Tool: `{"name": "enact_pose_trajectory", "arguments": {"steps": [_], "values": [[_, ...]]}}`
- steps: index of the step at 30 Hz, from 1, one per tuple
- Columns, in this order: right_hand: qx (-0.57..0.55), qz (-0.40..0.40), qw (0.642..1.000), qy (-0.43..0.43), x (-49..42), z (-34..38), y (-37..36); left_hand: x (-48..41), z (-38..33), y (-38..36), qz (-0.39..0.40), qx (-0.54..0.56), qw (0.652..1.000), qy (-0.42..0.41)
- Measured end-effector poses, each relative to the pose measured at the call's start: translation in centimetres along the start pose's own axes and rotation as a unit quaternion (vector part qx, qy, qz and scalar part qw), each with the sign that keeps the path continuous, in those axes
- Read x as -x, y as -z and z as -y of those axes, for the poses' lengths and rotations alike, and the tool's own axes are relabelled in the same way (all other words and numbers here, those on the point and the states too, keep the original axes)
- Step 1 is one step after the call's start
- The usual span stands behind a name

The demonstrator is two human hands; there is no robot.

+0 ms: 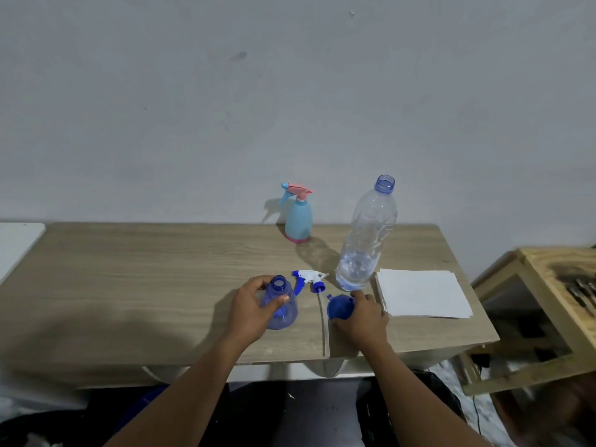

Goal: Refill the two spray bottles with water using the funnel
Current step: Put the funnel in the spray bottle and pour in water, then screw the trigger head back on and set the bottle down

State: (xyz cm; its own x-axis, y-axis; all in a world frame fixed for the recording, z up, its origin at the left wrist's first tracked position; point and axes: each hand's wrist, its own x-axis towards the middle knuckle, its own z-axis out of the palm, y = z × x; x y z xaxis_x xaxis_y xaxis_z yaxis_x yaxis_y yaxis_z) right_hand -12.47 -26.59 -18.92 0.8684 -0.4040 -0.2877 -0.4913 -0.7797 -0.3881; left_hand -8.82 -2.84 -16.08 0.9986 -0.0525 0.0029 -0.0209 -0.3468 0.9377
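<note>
Holding bottle (286,315) left hand (250,312), funnel (338,307) right hand (364,321), near table (161,285) front edge.

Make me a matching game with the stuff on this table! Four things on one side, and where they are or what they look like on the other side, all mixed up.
Things:
1. blue bottle
2. teal bottle
3. funnel
4. water bottle

Clues:
A. gripped by the right hand
B. stands farthest back, nobody touching it
C. held by the left hand, neck open
D. tall and clear, no cap, a little water inside

Pairs: 1-C, 2-B, 3-A, 4-D
</note>
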Motion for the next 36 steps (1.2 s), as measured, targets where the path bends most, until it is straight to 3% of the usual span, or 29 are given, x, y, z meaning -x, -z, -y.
{"name": "enact_pose_trajectory", "arguments": {"steps": [3,6,8,11,15,24,26,29,31,36], "values": [[-0.027,-0.085,0.995,0.038,1.1,0.5,0.4,0.0,0.2,0.0,-0.001,0.009,1.0,-0.009],[-0.057,-0.193,0.966,0.165,1.5,2.3,0.6,0.0,0.2,-0.1,-0.005,0.015,1.0,-0.018],[-0.068,-0.158,0.965,0.2,0.6,4.2,0.4,-0.1,0.3,-0.1,-0.005,0.015,1.0,-0.022],[-0.032,-0.044,0.986,0.155,-1.9,7.1,-0.1,-0.1,0.3,-0.2,-0.004,0.01,1.0,-0.025],[0.028,0.043,0.994,0.101,-5.0,8.8,-1.0,-0.5,1.0,-0.3,0.007,0.006,1.0,-0.024],[-0.004,0.02,0.995,0.094,-6.2,9.2,-2.5,-0.8,1.8,-0.2,-0.004,0.009,0.999,-0.038],[-0.083,-0.015,0.992,0.095,-5.4,9.9,-0.9,-0.8,1.9,-0.3,-0.005,0.008,0.999,-0.04],[-0.237,-0.111,0.957,0.129,-3.6,11.4,2.7,-0.7,1.8,-0.3,-0.006,-0.003,0.999,-0.038],[-0.348,-0.155,0.913,0.146,-1.9,12.5,5.2,-0.5,1.6,-0.3,-0.011,-0.008,0.999,-0.033],[-0.567,-0.152,0.795,0.154,2.6,14.9,9.6,-0.1,0.9,-0.5,-0.015,0.0,1.0,-0.007]]}}
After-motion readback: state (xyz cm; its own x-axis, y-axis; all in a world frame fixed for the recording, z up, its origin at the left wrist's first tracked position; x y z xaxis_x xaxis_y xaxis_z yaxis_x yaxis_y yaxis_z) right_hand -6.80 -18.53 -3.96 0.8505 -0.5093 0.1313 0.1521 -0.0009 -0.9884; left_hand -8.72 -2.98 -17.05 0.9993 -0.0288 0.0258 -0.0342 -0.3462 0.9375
